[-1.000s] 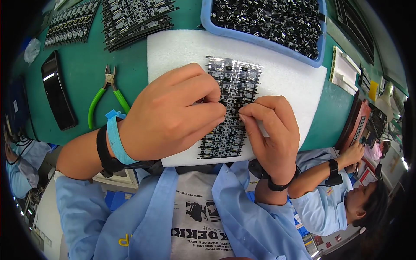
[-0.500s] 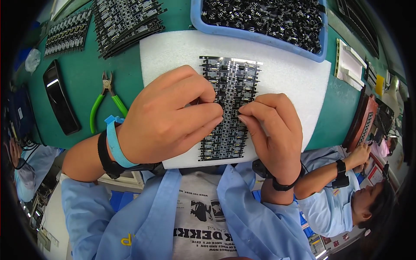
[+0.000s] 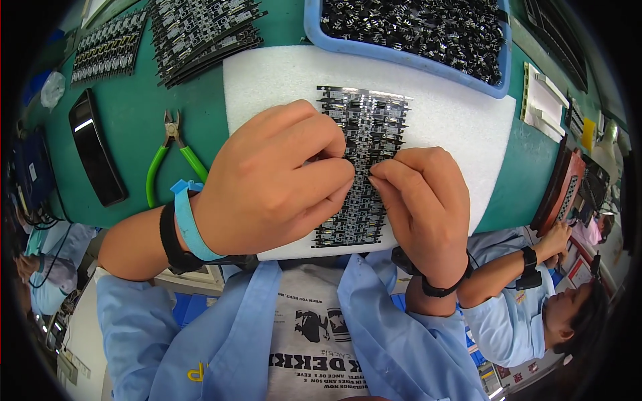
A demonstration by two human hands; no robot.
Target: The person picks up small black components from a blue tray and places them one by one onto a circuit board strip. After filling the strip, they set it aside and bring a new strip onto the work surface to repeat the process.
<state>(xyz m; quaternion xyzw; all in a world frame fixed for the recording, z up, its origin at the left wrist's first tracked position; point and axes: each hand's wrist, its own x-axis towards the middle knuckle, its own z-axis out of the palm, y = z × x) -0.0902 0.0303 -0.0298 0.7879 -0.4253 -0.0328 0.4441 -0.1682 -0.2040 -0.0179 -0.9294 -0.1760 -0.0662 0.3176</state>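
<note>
Both hands (image 3: 274, 177) (image 3: 431, 214) at circuit-board panel (image 3: 361, 127) — black shirt lettering (image 3: 314, 361) (jacket lettering (image 3: 195, 372) yellow)

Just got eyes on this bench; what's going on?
Over a dark circuit-board panel on a white foam sheet, the person's left hand and right hand are pinched near its middle; whether they grip a part is hidden. A blue tray of small black parts stands beyond the panel; green-handled pliers lie to the left.
</note>
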